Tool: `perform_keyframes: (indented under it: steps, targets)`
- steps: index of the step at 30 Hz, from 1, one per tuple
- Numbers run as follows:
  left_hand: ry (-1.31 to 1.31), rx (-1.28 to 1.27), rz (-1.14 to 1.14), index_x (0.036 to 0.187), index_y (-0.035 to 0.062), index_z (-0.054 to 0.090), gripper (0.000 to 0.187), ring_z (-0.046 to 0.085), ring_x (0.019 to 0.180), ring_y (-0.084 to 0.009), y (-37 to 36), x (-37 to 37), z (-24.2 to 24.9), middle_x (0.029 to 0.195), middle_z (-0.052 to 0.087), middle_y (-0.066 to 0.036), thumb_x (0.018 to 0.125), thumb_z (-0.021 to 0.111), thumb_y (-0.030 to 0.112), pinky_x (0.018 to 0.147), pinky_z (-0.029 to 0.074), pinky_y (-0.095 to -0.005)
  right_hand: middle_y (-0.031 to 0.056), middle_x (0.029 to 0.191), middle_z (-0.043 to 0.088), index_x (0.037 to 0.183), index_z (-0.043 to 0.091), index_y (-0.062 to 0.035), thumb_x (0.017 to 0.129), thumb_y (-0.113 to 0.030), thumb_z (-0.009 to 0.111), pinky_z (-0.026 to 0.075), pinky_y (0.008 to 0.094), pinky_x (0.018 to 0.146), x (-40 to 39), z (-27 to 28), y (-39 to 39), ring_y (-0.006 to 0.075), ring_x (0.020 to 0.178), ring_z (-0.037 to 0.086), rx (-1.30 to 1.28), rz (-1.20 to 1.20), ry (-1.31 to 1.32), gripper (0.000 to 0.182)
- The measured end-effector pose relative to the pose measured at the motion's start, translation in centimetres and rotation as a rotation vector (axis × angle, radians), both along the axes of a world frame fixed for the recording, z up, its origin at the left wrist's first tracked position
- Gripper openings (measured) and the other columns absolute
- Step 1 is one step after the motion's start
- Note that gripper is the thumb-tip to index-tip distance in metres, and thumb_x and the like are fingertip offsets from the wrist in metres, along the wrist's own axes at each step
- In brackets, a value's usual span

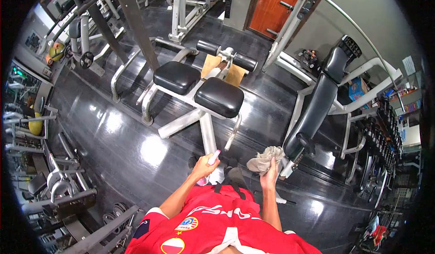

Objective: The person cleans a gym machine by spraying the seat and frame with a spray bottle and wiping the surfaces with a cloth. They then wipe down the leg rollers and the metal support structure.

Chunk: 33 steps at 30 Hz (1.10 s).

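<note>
My left hand [202,167] is wrapped round the neck of a spray bottle [214,157], whose white and pink top points up and to the right. Part of its pink lower end shows beneath the hand. On the right, a crumpled grey-beige cloth [265,160] is gripped in my right hand [270,174]. Both hands are in front of the red shirt, apart from each other. Beyond them stands a bench machine with two black padded seats, the nearer one [219,97] and the farther one [177,77]; neither hand touches it.
A black inclined bench [312,106] with a white frame stands at the right, by a rack of dumbbells [383,131]. Black roller pads [244,62] sit behind the seats. More gym machines line the left side, with weight plates [118,212] low down. An orange door [275,4] is at the back.
</note>
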<state>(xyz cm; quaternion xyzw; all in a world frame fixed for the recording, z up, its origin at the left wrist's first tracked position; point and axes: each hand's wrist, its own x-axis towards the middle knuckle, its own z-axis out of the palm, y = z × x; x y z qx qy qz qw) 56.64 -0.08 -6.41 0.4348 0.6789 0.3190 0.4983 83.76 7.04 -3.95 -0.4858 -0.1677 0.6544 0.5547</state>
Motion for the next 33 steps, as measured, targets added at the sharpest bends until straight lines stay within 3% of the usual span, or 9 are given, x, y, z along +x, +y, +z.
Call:
perform_keyframes:
  steps: [4,8,11,21,22,27,29,30,33]
  targets:
    - [0.110,-0.036,0.065,0.087,0.0034,0.061,0.022,0.061,0.050,-0.0162,0.2,2.9,-2.9,0.061,0.061,-0.007,0.088,0.062,0.026,0.051,0.049,-0.0328,0.0053,0.124,0.059,0.132,0.048,-0.0104,0.099,-0.029,0.051,0.045,0.0375,0.098,4.3,-2.2,2.7,0.0211,0.112,0.058,-0.058,-0.017,-0.063,0.038]
    - [0.194,-0.106,0.125,0.089,0.0019,0.062,0.024,0.064,0.051,-0.0192,1.2,5.2,-1.9,0.062,0.062,-0.010,0.087,0.062,0.026,0.052,0.051,-0.0345,0.0061,0.123,0.059,0.132,0.048,-0.0099,0.098,-0.026,0.051,0.048,0.0368,0.093,6.3,-2.8,4.5,0.0204,0.109,0.060,-0.044,-0.036,-0.050,0.038]
    - [0.085,-0.074,0.220,0.086,0.0038,0.061,0.027,0.065,0.055,-0.0281,2.1,6.6,-1.5,0.059,0.060,-0.015,0.085,0.063,0.030,0.056,0.049,-0.0404,0.0061,0.122,0.060,0.131,0.049,-0.0086,0.098,-0.025,0.051,0.048,0.0363,0.094,7.2,-4.1,5.3,0.0206,0.108,0.059,-0.038,-0.013,-0.060,0.037]
    - [0.002,0.091,0.364,0.089,0.0064,0.062,0.018,0.058,0.047,-0.0146,4.4,9.5,-1.8,0.059,0.059,-0.007,0.086,0.067,0.023,0.049,0.047,-0.0306,0.0040,0.119,0.062,0.125,0.055,-0.0116,0.096,-0.028,0.056,0.048,0.0340,0.091,6.3,-6.0,8.8,0.0188,0.107,0.060,-0.148,0.220,-0.005,0.034]
    - [-0.070,0.070,0.361,0.089,0.0067,0.062,0.017,0.056,0.048,-0.0119,4.3,9.7,-1.1,0.059,0.058,-0.005,0.086,0.067,0.022,0.048,0.046,-0.0290,0.0064,0.124,0.059,0.137,0.045,-0.0083,0.097,-0.022,0.053,0.046,0.0346,0.094,6.0,-7.1,9.6,0.0195,0.112,0.057,-0.184,0.294,-0.075,0.043]
    - [-0.102,0.090,0.341,0.089,0.0044,0.060,0.015,0.055,0.049,-0.0074,2.8,10.3,1.0,0.062,0.057,-0.001,0.087,0.068,0.017,0.046,0.047,-0.0264,0.0133,0.132,0.057,0.134,0.050,-0.0015,0.092,-0.016,0.057,0.041,0.0331,0.099,-0.3,-11.8,15.1,0.0218,0.121,0.053,0.012,0.698,-0.604,0.045]
    - [-0.089,0.114,0.366,0.089,0.0048,0.060,0.015,0.054,0.050,-0.0068,1.2,10.6,0.2,0.060,0.055,0.000,0.087,0.068,0.018,0.047,0.045,-0.0257,0.0146,0.127,0.058,0.134,0.052,-0.0047,0.092,-0.018,0.058,0.042,0.0336,0.095,-3.4,-14.9,18.0,0.0224,0.115,0.055,0.142,0.837,-0.800,0.044]
    - [-0.120,0.103,0.395,0.089,0.0053,0.061,0.016,0.053,0.050,-0.0062,0.4,11.0,0.6,0.059,0.055,0.000,0.088,0.068,0.019,0.047,0.043,-0.0252,0.0204,0.117,0.060,0.129,0.056,-0.0064,0.090,-0.016,0.059,0.044,0.0373,0.093,-4.8,-18.9,19.5,0.0326,0.109,0.057,0.335,0.823,-1.061,0.040]
    - [-0.134,0.046,0.464,0.091,0.0050,0.061,0.013,0.054,0.050,-0.0064,-1.9,11.7,0.9,0.060,0.056,0.000,0.087,0.068,0.015,0.047,0.044,-0.0254,0.0255,0.108,0.059,0.119,0.059,-0.0047,0.088,-0.014,0.057,0.045,0.0442,0.088,-9.2,-17.8,18.5,0.0423,0.099,0.057,0.609,0.582,-1.188,0.032]
